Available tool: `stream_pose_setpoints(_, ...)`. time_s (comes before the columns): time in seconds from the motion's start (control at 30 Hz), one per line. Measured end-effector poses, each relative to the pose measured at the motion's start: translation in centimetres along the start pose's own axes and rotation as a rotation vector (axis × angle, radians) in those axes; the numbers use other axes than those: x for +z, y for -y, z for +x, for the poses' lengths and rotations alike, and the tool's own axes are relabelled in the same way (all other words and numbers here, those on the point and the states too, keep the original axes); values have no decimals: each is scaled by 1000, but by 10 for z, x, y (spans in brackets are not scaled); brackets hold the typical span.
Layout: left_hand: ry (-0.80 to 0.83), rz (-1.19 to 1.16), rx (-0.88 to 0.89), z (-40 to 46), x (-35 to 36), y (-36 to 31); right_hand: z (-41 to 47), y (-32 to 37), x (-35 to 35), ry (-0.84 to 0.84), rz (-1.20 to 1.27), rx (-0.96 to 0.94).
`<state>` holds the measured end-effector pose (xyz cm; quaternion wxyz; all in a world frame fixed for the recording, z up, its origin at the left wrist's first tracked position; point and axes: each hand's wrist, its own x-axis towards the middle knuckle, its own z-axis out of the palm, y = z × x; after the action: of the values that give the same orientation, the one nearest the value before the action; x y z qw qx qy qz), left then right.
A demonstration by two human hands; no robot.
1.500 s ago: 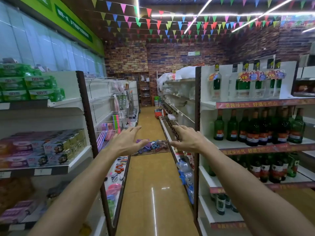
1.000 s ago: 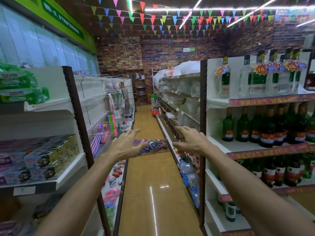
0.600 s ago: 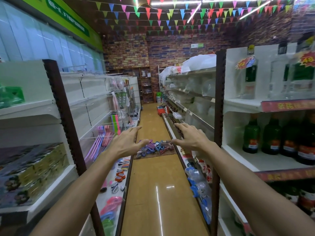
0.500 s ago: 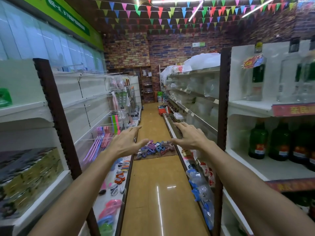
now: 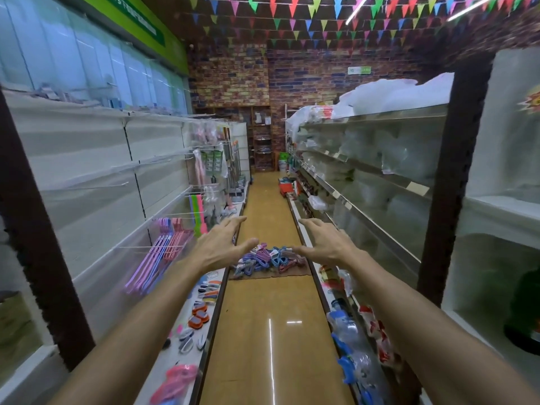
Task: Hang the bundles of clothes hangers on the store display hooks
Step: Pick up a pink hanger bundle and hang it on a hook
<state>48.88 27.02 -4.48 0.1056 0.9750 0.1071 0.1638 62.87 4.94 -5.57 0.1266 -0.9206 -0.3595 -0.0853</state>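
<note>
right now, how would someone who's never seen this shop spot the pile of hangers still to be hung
Look down the tan aisle floor between the two shelf runs. The hanger pile lies on a brown mat across it, past the outstretched hands. It is a blue, purple and pink heap on the ground, unlike the hung hangers at left.

Hanger bundles (image 5: 267, 257) on aisle floor (image 5: 263, 331)

— What can't you make out?
— The heap of blue, purple and pink plastic hanger bundles (image 5: 267, 258) on the floor is partly behind both hands; single bundles are too small to count.
— And at the sides?
— The green bottle (image 5: 526, 305) is blurred and cut by the right edge.
</note>
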Motion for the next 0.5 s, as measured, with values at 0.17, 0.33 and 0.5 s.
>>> stream_pose_setpoints(0.17,-1,-37,5,86,30,45,85,-19,40,21,-2,20)
stream_pose_setpoints(0.33,-2,-47,22,177,48,94,181,-29,70,31,19,37)
stream_pose_setpoints(0.5,6,-77,31,262,62,135,267,-41,97,41,14,69)
